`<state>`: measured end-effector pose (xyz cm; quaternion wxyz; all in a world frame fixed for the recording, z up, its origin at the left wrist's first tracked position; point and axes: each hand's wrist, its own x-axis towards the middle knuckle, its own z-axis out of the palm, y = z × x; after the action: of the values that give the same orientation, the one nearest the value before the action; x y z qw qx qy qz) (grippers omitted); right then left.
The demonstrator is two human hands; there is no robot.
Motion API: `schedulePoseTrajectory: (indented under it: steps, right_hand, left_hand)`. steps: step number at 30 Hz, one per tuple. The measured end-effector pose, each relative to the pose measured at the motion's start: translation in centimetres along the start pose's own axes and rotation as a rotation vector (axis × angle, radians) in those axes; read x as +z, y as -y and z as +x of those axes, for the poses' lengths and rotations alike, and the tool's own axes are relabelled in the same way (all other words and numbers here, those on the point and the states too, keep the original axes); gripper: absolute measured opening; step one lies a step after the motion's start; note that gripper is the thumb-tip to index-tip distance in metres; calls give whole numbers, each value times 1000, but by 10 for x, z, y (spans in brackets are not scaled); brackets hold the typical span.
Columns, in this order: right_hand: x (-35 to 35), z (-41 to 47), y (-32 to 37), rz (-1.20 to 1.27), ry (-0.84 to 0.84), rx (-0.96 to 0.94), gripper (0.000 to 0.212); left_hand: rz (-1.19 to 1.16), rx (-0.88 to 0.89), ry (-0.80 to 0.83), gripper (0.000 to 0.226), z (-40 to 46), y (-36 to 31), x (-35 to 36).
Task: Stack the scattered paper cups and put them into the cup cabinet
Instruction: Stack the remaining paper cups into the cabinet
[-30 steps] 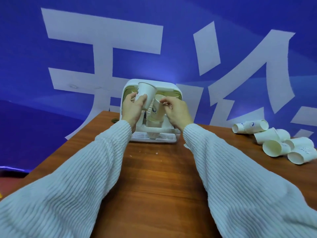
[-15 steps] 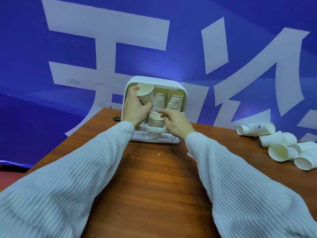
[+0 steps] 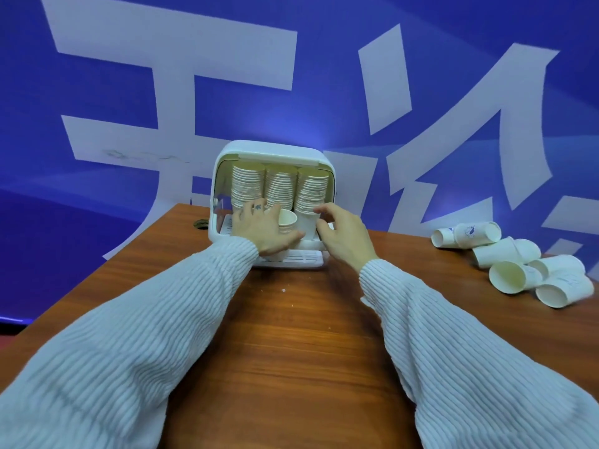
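My left hand [image 3: 264,230] curls round a small white paper cup [image 3: 286,221], its mouth tipped toward me, low at the front of the white plastic cup cabinet [image 3: 274,202] at the far edge of the brown wooden tabletop [image 3: 291,335]. My right hand [image 3: 343,234] has a loose, half-wide grip, fingertips touching the white cup [image 3: 307,223] under the right-hand stack. Three tall stacks of cups [image 3: 280,186] fill the cabinet. Scattered white paper cups [image 3: 515,267] lie on their sides far right.

white cup cabinet [image 3: 223,176], cream-lined white cups [image 3: 505,277], reddish-brown wood-grain table [image 3: 291,335], blue-and-white backdrop [image 3: 324,92]
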<state>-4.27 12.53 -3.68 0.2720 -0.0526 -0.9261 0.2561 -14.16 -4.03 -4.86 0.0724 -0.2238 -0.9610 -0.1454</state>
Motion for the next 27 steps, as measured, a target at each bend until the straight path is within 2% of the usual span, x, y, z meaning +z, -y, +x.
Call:
schedulePoseTrajectory:
  steps: [3, 7, 9, 13, 19, 27]
  right_hand:
    - [-3, -9, -7, 16, -4, 16, 31]
    - [-14, -19, -21, 35, -18, 54, 29]
    - [-22, -25, -33, 30, -29, 83, 29]
    - [-49, -47, -64, 37, -71, 140, 30]
    - [-116, -91, -138, -14, -173, 315, 31]
    - [-189, -149, -244, -148, -478, 582, 32]
  left_hand:
    - [72, 36, -51, 97, -4, 0, -1]
    - [-65, 211, -424, 68, -20, -25, 6]
    - [-186, 294, -486, 56, -26, -53, 13]
    - [-367, 356, -384, 55, -30, -120, 32]
    - [-417, 498, -258, 49, -38, -220, 69]
    - [-450, 609, -85, 53, -52, -328, 118]
